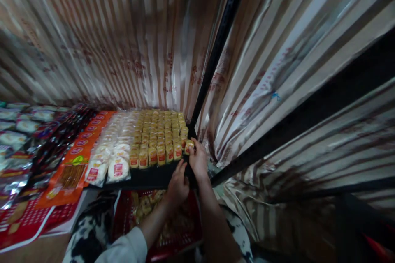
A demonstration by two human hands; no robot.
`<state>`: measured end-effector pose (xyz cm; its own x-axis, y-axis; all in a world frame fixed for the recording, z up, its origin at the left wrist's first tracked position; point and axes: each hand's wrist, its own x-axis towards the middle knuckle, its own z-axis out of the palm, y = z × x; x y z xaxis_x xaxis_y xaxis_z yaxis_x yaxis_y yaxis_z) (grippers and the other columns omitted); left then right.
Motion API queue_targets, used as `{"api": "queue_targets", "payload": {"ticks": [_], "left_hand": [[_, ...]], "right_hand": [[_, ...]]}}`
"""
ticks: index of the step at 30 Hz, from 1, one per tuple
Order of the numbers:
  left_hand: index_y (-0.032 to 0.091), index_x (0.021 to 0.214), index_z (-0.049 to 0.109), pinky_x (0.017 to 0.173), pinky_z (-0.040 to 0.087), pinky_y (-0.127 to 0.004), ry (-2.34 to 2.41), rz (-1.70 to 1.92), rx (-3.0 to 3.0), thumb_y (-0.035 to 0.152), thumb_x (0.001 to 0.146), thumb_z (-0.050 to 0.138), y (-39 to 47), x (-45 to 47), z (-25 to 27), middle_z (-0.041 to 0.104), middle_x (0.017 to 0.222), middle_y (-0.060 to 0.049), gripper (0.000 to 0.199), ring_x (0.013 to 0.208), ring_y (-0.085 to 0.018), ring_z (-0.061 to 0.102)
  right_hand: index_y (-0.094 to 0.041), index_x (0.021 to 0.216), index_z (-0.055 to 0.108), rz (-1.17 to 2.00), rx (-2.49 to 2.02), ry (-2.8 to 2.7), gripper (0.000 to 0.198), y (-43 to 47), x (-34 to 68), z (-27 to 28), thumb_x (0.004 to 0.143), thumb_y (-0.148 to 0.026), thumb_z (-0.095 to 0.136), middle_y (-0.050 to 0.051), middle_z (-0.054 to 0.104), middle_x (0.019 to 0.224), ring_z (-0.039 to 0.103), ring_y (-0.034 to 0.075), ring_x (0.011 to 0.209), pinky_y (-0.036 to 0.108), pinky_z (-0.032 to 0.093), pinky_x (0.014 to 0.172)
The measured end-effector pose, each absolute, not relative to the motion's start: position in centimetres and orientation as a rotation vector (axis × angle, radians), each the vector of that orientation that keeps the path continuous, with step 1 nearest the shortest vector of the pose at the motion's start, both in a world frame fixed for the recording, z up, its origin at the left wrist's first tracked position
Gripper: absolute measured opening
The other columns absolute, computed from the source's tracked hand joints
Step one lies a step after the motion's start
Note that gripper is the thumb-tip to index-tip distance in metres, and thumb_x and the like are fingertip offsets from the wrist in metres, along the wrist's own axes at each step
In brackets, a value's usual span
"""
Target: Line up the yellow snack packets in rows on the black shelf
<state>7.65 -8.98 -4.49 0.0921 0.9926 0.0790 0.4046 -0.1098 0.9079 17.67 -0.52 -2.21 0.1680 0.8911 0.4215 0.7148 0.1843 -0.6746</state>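
Note:
Small yellow-wrapped snack packs (161, 155) stand in tight rows on a black shelf (145, 178), red labels facing me. At the right end of the front row, my right hand (199, 160) is closed on one snack pack (189, 145), thumb and fingers around it, beside the black shelf post. Just left of and below it, my left hand (178, 185) holds nothing. Its fingers reach forward, slightly apart, at the shelf's front edge. Beneath my forearms lies a red basket (120, 218) with more yellow-wrapped packs inside, partly hidden by my arms.
Left of the yellow packs lie white round packaged cakes (119, 166), an orange snack bag (66, 178) and dark packets (46, 152). Another red basket (27, 218) sits below left. A black post (212, 61) and striped sheeting (138, 41) bound the shelf.

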Motion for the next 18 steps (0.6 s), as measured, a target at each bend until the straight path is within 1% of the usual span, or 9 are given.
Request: {"api": "queue_targets", "payload": {"ticks": [2,5,7,11,14,18], "left_hand": [[0.009,0.127,0.048,0.112,0.026,-0.042,1.408,0.985,1.62,0.009,0.069,0.042,-8.7,7.6,-4.5,0.039,0.141,-0.014,0.059,0.131,-0.023,0.035],[0.005,0.127,0.048,0.112,0.026,-0.042,1.426,0.958,1.622,0.009,0.069,0.041,-8.2,7.5,-4.4,0.041,0.14,-0.016,0.058,0.131,-0.024,0.037],[0.004,0.126,0.048,0.112,0.027,-0.041,1.43,0.955,1.628,0.009,0.069,0.04,-7.9,7.3,-4.4,0.042,0.139,-0.017,0.058,0.13,-0.025,0.037],[0.007,0.127,0.048,0.112,0.026,-0.04,1.436,0.962,1.636,0.009,0.07,0.04,-7.5,7.1,-4.3,0.044,0.138,-0.015,0.058,0.131,-0.023,0.037],[0.011,0.127,0.049,0.112,0.026,-0.041,1.449,0.992,1.614,0.009,0.069,0.041,-7.4,7.0,-4.2,0.045,0.138,-0.012,0.059,0.13,-0.022,0.038],[0.013,0.125,0.051,0.112,0.026,-0.04,1.455,0.98,1.58,0.008,0.068,0.041,-7.3,7.1,-4.4,0.045,0.138,-0.011,0.059,0.13,-0.022,0.038]], "right_hand": [[-0.014,0.117,0.057,0.268,-1.555,-1.601,0.039,-0.1,17.4,-2.5,0.083,-0.023,0.04,0.012,0.062,0.111,0.053,0.024,0.102,0.04,0.041,0.092],[-0.016,0.118,0.057,0.285,-1.54,-1.597,0.039,0.2,17.1,-2.9,0.083,-0.024,0.041,0.011,0.062,0.112,0.054,0.024,0.104,0.041,0.041,0.094],[-0.017,0.12,0.055,0.34,-1.529,-1.548,0.04,0.2,16.9,-3.4,0.083,-0.026,0.042,0.011,0.062,0.113,0.056,0.023,0.102,0.04,0.043,0.092],[-0.015,0.128,0.047,0.519,-1.485,-1.381,0.048,-0.1,16.8,-4.5,0.083,-0.03,0.044,0.015,0.058,0.118,0.062,0.02,0.092,0.035,0.051,0.081],[-0.013,0.128,0.046,0.554,-1.471,-1.304,0.05,-0.7,16.9,-5.3,0.081,-0.031,0.046,0.016,0.058,0.118,0.062,0.02,0.093,0.036,0.051,0.082],[-0.015,0.125,0.048,0.582,-1.507,-1.292,0.047,-1.0,16.9,-6.3,0.08,-0.031,0.047,0.013,0.061,0.112,0.062,0.02,0.092,0.037,0.051,0.083]]}}
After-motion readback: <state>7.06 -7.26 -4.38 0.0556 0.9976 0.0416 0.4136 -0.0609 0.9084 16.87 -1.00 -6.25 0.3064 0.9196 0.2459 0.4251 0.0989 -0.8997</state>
